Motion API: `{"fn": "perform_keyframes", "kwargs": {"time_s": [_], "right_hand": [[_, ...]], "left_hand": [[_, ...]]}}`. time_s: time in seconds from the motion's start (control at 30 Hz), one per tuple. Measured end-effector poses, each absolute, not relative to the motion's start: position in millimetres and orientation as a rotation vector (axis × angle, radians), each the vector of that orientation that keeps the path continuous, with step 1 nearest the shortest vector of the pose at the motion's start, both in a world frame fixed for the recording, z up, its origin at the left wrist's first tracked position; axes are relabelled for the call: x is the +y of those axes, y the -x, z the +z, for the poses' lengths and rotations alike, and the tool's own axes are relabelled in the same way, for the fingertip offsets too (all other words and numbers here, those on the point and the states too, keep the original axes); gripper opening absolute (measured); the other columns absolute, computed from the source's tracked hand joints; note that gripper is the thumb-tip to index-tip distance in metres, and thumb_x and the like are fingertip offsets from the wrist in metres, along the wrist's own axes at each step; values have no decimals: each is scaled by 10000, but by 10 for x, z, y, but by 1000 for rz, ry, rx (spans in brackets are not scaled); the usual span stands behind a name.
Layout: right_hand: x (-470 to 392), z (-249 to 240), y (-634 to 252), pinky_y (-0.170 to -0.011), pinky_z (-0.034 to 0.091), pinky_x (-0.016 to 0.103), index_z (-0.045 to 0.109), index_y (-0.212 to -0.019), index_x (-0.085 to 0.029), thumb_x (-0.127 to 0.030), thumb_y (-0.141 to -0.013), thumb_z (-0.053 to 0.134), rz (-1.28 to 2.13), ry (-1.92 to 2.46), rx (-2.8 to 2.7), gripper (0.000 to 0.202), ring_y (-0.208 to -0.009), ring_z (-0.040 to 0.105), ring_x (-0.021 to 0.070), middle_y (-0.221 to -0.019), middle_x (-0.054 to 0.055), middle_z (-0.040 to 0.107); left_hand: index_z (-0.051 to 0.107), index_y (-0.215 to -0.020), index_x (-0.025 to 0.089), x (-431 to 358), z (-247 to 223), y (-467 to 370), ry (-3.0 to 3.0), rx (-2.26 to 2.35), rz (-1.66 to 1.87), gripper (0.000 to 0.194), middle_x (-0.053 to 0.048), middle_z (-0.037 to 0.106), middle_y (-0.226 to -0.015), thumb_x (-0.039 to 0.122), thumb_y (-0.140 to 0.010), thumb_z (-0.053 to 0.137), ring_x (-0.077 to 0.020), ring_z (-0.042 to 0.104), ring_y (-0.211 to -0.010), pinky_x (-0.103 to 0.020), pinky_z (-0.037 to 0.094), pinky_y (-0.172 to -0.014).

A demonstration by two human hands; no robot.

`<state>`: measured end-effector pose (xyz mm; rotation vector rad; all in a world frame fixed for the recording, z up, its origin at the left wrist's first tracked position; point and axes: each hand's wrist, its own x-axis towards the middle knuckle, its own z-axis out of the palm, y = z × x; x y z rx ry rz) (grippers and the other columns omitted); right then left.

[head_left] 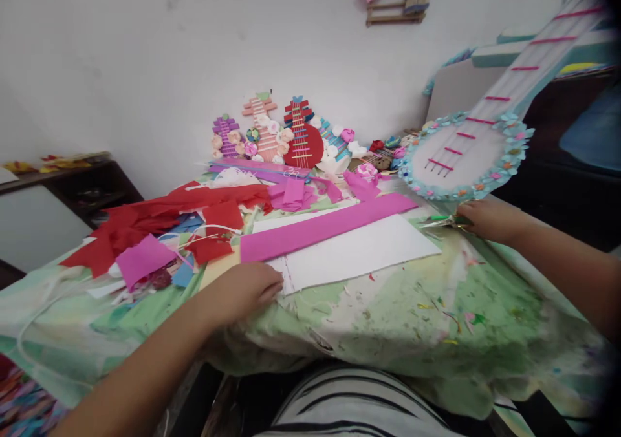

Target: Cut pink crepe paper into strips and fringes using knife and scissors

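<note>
My left hand [250, 289] lies at the near left corner of a white sheet of card [359, 249], fingers lowered against its edge and partly hidden. A long magenta strip of paper [330, 225] lies slantwise across the card, its left end just beyond that hand. Some faint marks show on the card beside my fingertips. At the right, my right hand [490, 220] is closed on a pair of scissors [439, 222] with some green on them. The blades point left, towards the card's right end.
Red paper scraps [160, 214] and magenta pieces [145, 259] pile up on the left. Several small decorated paper instruments [301, 141] lean on the wall behind. A large white instrument with a blue flowered rim [456, 156] stands beyond my right hand. Green-and-white cloth [378, 320] covers the table.
</note>
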<state>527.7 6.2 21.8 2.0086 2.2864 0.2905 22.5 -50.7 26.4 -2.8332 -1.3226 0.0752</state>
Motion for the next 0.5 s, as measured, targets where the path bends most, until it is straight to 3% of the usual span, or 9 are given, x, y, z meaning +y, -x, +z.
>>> {"fn": "perform_keyframes", "kwargs": {"time_s": [0.2, 0.33, 0.5], "right_hand": [[58, 255, -5360, -596, 370, 292, 606, -792, -179, -404, -715, 484, -15, -2137, 2107, 267, -642, 550, 193, -742, 86, 632], [32, 299, -5372, -600, 373, 302, 619, -710, -193, -437, -713, 482, -61, -2174, 1987, 279, -633, 549, 195, -715, 90, 629], [7, 352, -5245, -575, 377, 316, 575, -574, -183, -431, -717, 478, 6, -2138, 1878, 302, -587, 542, 199, -668, 111, 620]], "left_hand": [[572, -992, 160, 153, 299, -375, 2691, -1448, 39, 344, -96, 582, -1012, 390, -828, 377, -223, 518, -967, -322, 378, -837], [513, -1105, 139, 427, 188, -344, 2719, -1534, 66, 547, -122, 541, -1103, 544, -744, 439, -238, 517, -979, -326, 391, -839], [387, -1249, 130, 435, 102, -224, 2685, -1680, -9, 734, -155, 461, -1218, 618, -703, 438, -278, 442, -1096, -357, 355, -890]]}}
